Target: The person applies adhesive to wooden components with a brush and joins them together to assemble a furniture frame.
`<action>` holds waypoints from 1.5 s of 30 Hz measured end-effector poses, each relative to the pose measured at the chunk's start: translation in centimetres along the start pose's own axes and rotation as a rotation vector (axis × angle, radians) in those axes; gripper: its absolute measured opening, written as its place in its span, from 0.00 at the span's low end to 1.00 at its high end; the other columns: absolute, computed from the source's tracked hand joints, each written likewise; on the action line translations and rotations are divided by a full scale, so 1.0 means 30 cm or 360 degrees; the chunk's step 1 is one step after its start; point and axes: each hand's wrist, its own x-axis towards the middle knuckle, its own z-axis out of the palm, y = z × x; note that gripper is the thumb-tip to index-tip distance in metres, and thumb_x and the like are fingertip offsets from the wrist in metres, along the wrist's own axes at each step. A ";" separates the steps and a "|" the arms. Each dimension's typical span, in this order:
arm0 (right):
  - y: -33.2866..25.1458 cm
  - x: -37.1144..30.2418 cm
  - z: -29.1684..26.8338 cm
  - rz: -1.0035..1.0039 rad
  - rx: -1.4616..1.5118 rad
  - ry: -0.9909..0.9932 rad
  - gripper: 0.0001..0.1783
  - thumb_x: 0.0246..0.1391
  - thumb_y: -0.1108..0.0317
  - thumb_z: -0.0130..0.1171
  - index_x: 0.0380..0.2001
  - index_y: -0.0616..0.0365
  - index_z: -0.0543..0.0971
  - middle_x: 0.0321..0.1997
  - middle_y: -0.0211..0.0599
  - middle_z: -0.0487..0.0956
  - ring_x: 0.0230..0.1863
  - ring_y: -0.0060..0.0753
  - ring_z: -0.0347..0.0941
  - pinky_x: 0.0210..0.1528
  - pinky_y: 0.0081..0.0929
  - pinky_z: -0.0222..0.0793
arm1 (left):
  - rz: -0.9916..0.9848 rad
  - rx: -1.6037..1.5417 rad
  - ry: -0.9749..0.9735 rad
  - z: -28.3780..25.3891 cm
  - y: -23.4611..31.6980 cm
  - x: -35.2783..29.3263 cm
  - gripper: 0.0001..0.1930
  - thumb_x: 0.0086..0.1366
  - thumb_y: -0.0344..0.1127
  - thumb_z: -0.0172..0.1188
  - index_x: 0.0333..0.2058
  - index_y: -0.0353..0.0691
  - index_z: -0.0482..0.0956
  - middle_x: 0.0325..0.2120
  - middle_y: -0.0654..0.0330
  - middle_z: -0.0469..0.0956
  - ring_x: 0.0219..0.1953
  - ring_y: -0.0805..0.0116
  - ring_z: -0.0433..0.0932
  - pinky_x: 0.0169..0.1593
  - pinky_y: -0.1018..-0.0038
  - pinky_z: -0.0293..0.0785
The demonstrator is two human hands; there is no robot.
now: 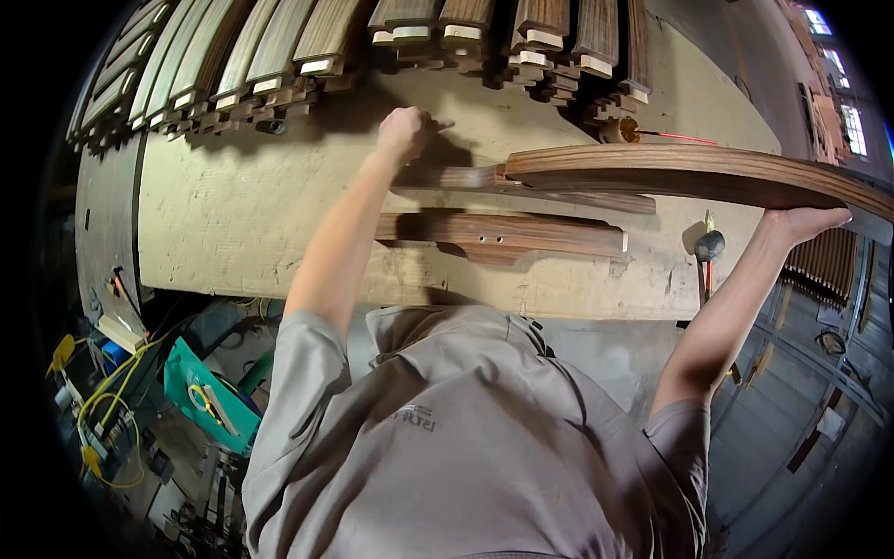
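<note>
My right hand (pixel 803 224) is raised at the right, holding a long curved wooden piece (pixel 670 172) from below near its far right end. The left end of that piece meets a narrower wooden part (pixel 456 178) above the table. My left hand (pixel 406 133) is over the table's far middle, fingers closed. A small thin shape sticks out on its right side; I cannot tell whether it is a finger or a held part. Nearer to me lies a flat brown wooden piece (pixel 549 236) with two small holes. Another wooden strip (pixel 629 202) shows partly beneath the curved piece.
Stacked wooden parts with pale tenon ends (pixel 317 42) line the far side of the table (pixel 233 214). A dark-headed mallet (pixel 710 246) stands by the right edge. A brown round container (pixel 629 129) is at the back right. Cables and a green bin (pixel 209 396) are lower left.
</note>
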 end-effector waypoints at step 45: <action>-0.051 0.048 0.247 0.0009 0.0021 -0.0268 0.44 0.56 0.35 0.50 0.38 0.79 0.71 0.40 0.46 0.75 0.39 0.36 0.72 0.41 0.29 0.74 | 0.0580 -0.0629 0.0169 0.296 0.224 -0.251 0.44 0.45 0.18 0.52 0.65 0.49 0.56 0.49 0.45 0.75 0.51 0.51 0.74 0.57 0.67 0.68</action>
